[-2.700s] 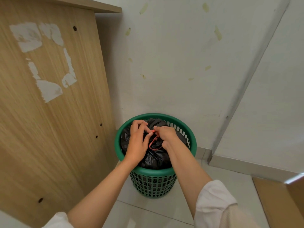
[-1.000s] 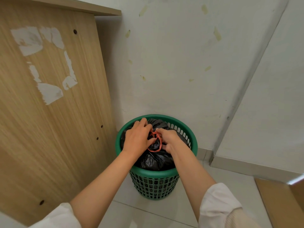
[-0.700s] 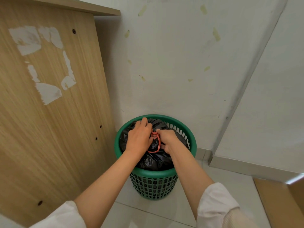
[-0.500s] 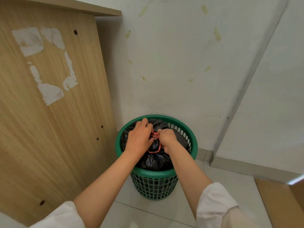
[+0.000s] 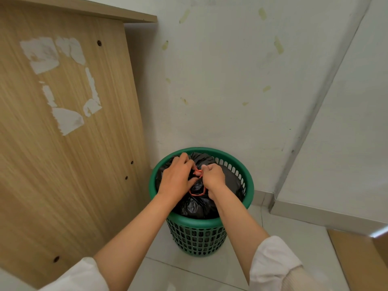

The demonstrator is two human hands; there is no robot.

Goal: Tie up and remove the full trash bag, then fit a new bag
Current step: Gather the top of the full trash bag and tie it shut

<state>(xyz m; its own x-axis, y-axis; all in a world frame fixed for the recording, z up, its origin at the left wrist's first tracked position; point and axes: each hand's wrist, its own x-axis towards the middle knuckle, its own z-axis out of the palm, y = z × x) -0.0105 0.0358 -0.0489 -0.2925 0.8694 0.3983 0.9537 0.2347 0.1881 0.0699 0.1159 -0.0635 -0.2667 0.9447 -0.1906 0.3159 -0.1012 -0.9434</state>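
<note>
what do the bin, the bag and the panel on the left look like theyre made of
bin: looks like moulded green plastic, smooth rim, lattice wall.
bag: thin black plastic film, glossy and crinkled.
red tie: probably a plastic drawstring; too thin to tell.
panel: likely wood-grain laminate board, matte, with drilled holes.

The bag [image 5: 195, 203] sits in the basket [image 5: 197, 238]; the wooden panel [image 5: 63, 154] stands left, the wall [image 5: 220, 91] behind.
</note>
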